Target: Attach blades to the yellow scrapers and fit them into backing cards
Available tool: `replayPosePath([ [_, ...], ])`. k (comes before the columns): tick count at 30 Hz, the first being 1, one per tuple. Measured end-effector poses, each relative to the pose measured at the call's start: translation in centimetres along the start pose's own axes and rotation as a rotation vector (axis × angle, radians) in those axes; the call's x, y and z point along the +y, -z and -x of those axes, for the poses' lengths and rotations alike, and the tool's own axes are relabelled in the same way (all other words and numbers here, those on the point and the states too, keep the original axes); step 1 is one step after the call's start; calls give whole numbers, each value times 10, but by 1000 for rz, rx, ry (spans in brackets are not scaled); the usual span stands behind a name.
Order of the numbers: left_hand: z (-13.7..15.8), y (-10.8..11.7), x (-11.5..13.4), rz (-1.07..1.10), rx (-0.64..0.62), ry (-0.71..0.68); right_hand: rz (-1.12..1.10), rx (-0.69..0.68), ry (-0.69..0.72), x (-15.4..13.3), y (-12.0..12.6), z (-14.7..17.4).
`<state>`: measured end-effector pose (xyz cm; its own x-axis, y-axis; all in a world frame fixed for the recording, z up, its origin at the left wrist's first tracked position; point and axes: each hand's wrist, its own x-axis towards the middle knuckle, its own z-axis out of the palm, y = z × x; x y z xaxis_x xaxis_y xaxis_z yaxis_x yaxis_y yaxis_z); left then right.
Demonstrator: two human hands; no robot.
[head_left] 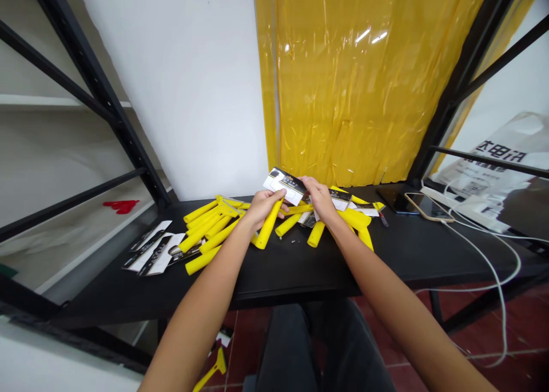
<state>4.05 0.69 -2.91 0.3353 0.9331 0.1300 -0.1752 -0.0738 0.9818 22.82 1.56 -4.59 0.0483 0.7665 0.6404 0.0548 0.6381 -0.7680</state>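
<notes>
black-and-white card (283,186) is up over the table (283,275), left hand (262,207) pinching its lower edge along with a yellow handle (269,227); right hand (319,198) has fingertips at its right end, can't tell if pinching; both forearms (203,303) stretch forward

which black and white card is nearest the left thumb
The raised card, at the thumb of the left hand; the other cards, like those at the left end of the table, lie lower and farther off.
</notes>
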Motion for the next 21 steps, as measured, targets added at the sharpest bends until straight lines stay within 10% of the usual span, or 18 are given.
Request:
replayPosePath([
  [14, -6, 4, 1, -28, 409, 108, 290, 4, 77, 5, -19, 13],
  [21, -10, 10, 0, 122, 486, 98, 498, -357, 252, -7, -23, 25],
])
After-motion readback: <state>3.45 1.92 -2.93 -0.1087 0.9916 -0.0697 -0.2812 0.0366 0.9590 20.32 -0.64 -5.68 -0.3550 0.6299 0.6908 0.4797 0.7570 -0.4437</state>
